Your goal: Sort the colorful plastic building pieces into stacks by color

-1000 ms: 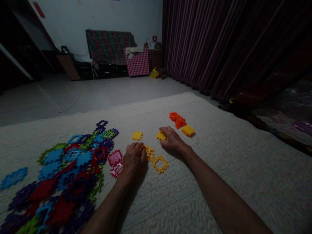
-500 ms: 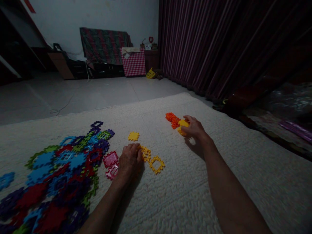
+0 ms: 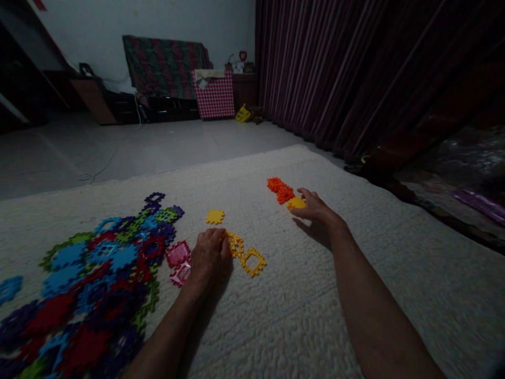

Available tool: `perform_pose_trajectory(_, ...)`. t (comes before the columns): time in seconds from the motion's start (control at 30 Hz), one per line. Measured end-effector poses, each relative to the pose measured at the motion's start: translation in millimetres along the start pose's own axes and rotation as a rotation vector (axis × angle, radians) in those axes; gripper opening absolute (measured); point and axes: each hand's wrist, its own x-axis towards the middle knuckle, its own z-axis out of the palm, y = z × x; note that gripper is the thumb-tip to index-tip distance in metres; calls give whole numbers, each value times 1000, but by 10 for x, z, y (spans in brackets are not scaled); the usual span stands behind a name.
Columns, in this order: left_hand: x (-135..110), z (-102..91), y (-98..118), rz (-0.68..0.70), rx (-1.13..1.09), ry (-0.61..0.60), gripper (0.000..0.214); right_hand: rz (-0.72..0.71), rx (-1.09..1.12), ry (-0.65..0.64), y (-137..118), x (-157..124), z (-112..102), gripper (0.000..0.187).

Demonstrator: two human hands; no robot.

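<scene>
- Head view: the solid yellow pieces [image 3: 295, 203] lie on the pale quilted mat [image 3: 284, 305], just beside the orange pieces [image 3: 281, 190], within your right hand [image 3: 315, 208].
- Your right thumb and fingers are spread apart around these yellow pieces; whether they touch them, one cannot tell.
- These pieces look flat and bright, with square teeth along the edge; how many are stacked there is not clear.
- Your left hand [image 3: 210, 255] rests low, with its fingers bent down over the near end of the yellow lattice piece [image 3: 235, 243]. Its fingertips are partly hidden, so one cannot tell whether they hold it.
- Near this hand you have also a yellow square frame [image 3: 261, 261] with a wide opening, and a single yellow plate [image 3: 215, 216] lying farther off.
- Two pink pieces [image 3: 179, 255] lie just to the left of your left hand.
- Farther left, a mixed heap [image 3: 122, 256] in blue, purple, green and dark red spreads over the mat.
- At the right edge you see clear plastic [image 3: 477, 158]; what it contains is too dark to tell.
- Beyond the mat stand a low dark cabinet [image 3: 171, 109] with drawers closed, and a long purple curtain [image 3: 307, 68].
</scene>
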Motion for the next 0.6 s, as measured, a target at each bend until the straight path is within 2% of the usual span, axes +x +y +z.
perform_pose_trajectory(0.1, 14, -2, -28, -18, -55, 12, 29, 105, -82, -76, -77, 51, 5, 83)
perform_pose_trajectory(0.23, 63, -27, -79, -100, -178, 43, 31, 139, -186, -41, -96, 99, 88, 78)
perform_pose_trajectory(0.37, 108, -80, -105, -183, -234, 61, 32, 99, -190, 5, 9, 144, 161, 71)
perform_pose_trajectory(0.47, 128, -135, -122, -221, -236, 84, 31, 85, -161, 64, 70, 180, 162, 73)
perform_pose_trajectory(0.53, 136, -169, -140, -247, -230, 96, 31, 41, -139, 136, 12, 193, 157, 74)
perform_pose_trajectory(0.6, 140, -191, -156, -272, -212, 97, 31, -81, -80, 149, -166, 162, 193, 66)
